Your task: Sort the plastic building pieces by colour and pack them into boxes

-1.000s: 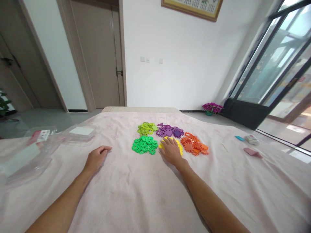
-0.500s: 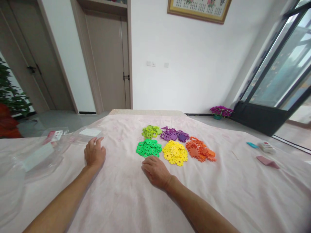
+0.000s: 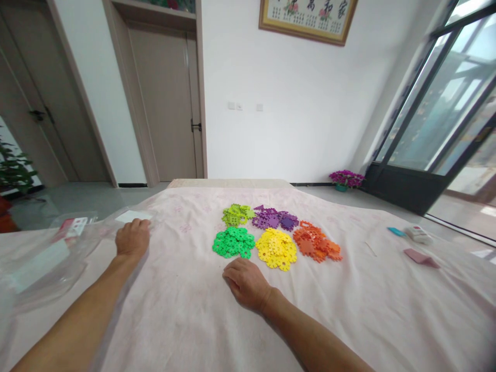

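Seemingly sorted all interlocking plastic pieces (image 3: 276,248) by colour, leaving none loose; cannot tell contents of curled right hand (image 3: 246,283) or left hand (image 3: 133,238).

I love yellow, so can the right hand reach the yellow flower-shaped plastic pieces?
Probably yes: the right hand is close to the yellow flower-shaped plastic pieces, and only pale pink cloth shows between them.

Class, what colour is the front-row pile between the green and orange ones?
Yellow: the notched discs show best in the head view.
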Tool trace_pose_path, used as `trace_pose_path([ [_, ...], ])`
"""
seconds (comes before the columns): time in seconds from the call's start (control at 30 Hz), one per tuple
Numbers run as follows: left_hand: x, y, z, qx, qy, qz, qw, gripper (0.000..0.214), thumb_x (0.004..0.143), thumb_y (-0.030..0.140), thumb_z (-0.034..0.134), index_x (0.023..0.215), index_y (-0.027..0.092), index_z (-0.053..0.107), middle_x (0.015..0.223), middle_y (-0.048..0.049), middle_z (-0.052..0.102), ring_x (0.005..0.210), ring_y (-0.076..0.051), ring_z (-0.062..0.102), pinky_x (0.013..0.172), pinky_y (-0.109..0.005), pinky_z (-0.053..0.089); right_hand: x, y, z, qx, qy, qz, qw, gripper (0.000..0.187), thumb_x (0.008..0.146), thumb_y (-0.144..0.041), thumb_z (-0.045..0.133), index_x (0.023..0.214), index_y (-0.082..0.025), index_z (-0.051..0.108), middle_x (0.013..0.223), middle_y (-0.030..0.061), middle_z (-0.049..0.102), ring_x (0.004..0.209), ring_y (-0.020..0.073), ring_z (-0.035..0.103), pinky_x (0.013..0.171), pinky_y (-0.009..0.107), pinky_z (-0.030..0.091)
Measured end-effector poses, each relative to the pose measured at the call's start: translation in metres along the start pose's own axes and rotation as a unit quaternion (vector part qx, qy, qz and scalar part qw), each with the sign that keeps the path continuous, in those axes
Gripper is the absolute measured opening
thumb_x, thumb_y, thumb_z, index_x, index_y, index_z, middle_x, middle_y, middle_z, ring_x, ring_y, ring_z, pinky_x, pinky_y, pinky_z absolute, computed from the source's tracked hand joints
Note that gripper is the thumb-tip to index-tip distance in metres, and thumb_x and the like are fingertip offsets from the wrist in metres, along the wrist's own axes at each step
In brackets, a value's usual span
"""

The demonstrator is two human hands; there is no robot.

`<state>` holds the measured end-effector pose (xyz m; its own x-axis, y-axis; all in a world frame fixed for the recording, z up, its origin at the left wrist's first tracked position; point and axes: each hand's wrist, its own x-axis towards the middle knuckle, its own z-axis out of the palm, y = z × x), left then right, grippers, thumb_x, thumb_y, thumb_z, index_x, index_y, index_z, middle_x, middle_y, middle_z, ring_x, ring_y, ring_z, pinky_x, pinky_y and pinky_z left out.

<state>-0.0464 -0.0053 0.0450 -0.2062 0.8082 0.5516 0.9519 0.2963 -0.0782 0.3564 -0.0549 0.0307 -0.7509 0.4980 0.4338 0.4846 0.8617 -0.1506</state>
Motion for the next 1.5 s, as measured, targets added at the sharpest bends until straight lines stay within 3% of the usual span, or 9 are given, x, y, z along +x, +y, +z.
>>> trace_pose_path([
  [0.17, -0.015, 0.012, -0.013, 0.003, 0.015, 0.044, 0.999, 0.029, 0.098, 0.027, 0.039, 0.101, 0.016, 0.065, 0.097, -0.0112, 0.063, 0.092, -0.026, 0.056, 0.077, -0.037, 0.035, 0.000, 0.001, 0.002, -0.001, -0.001, 0.000, 1.000, 0.019, 0.096, -0.019, 0.047, 0.080, -0.020, 0.057, 0.084, 0.0055, 0.065, 0.085, 0.0182, 0.055, 0.082, 0.031, 0.041],
  [0.4, -0.069, 0.062, -0.058, -0.082, 0.088, 0.187, 0.975, 0.022, 0.098, 0.028, 0.044, 0.090, 0.020, 0.063, 0.086, -0.0071, 0.065, 0.085, -0.024, 0.060, 0.081, -0.037, 0.040, 0.000, -0.001, -0.001, -0.015, -0.002, 0.000, 1.000, 0.019, 0.095, -0.018, 0.048, 0.078, -0.019, 0.056, 0.084, 0.0047, 0.065, 0.083, 0.0178, 0.054, 0.079, 0.031, 0.040],
  [0.57, -0.110, 0.090, -0.083, -0.149, 0.060, 0.243, 0.957, 0.019, 0.096, 0.025, 0.047, 0.089, 0.023, 0.065, 0.085, -0.0060, 0.067, 0.084, -0.022, 0.062, 0.080, -0.038, 0.043, 0.000, -0.001, -0.001, -0.014, 0.000, 0.001, 1.000, 0.019, 0.095, -0.018, 0.048, 0.078, -0.019, 0.056, 0.083, 0.0047, 0.064, 0.081, 0.0179, 0.054, 0.078, 0.031, 0.040],
  [0.73, -0.131, 0.092, -0.088, -0.194, 0.003, 0.295, 0.936, 0.021, 0.096, 0.027, 0.047, 0.088, 0.025, 0.066, 0.082, -0.0042, 0.068, 0.079, -0.020, 0.064, 0.074, -0.036, 0.044, 0.000, 0.000, -0.002, -0.004, 0.003, -0.002, 1.000, 0.018, 0.094, -0.017, 0.048, 0.079, -0.019, 0.057, 0.084, 0.0052, 0.064, 0.083, 0.0181, 0.054, 0.079, 0.031, 0.041],
  [0.9, -0.105, 0.077, -0.084, -0.208, 0.010, 0.248, 0.946, 0.020, 0.095, 0.035, 0.050, 0.093, 0.025, 0.067, 0.095, -0.0063, 0.071, 0.091, -0.021, 0.065, 0.085, -0.036, 0.046, 0.000, 0.000, -0.002, 0.005, 0.003, 0.003, 1.000, 0.017, 0.094, -0.017, 0.049, 0.080, -0.019, 0.058, 0.084, 0.0054, 0.065, 0.083, 0.0183, 0.055, 0.080, 0.031, 0.041],
  [1.03, -0.056, 0.053, -0.054, -0.092, 0.030, 0.098, 0.990, 0.030, 0.089, 0.030, 0.055, 0.118, 0.023, 0.063, 0.134, -0.0113, 0.057, 0.130, -0.029, 0.046, 0.107, -0.044, 0.034, 0.000, 0.001, -0.001, 0.008, 0.004, 0.005, 1.000, 0.016, 0.094, -0.017, 0.049, 0.081, -0.019, 0.059, 0.085, 0.0056, 0.066, 0.085, 0.0184, 0.056, 0.081, 0.031, 0.042],
  [1.13, -0.027, 0.029, -0.026, -0.039, -0.017, 0.020, 0.999, 0.036, 0.087, 0.027, 0.057, 0.121, 0.018, 0.063, 0.146, -0.0167, 0.046, 0.141, -0.035, 0.030, 0.112, -0.051, 0.025, 0.001, 0.001, -0.002, 0.007, 0.001, 0.003, 1.000, 0.016, 0.094, -0.017, 0.049, 0.082, -0.019, 0.059, 0.086, 0.0057, 0.066, 0.085, 0.0183, 0.056, 0.080, 0.031, 0.043],
  [1.33, -0.001, -0.002, -0.009, -0.053, -0.072, 0.031, 0.996, 0.031, 0.080, 0.015, 0.054, 0.106, 0.016, 0.071, 0.115, -0.0158, 0.067, 0.120, -0.033, 0.053, 0.111, -0.056, 0.024, 0.000, 0.000, -0.002, 0.008, 0.003, 0.011, 1.000, 0.014, 0.095, -0.018, 0.049, 0.088, -0.019, 0.061, 0.090, 0.0059, 0.067, 0.088, 0.0188, 0.059, 0.083, 0.031, 0.045],
  [1.5, -0.008, 0.015, -0.019, -0.080, -0.099, 0.079, 0.989, 0.036, 0.082, 0.014, 0.048, 0.106, 0.023, 0.073, 0.105, -0.0072, 0.069, 0.095, -0.023, 0.063, 0.100, -0.039, 0.040, -0.002, 0.000, -0.002, 0.026, 0.021, 0.003, 0.999, 0.020, 0.097, -0.019, 0.048, 0.112, -0.020, 0.061, 0.112, 0.0089, 0.068, 0.102, 0.0189, 0.062, 0.090, 0.032, 0.048],
])
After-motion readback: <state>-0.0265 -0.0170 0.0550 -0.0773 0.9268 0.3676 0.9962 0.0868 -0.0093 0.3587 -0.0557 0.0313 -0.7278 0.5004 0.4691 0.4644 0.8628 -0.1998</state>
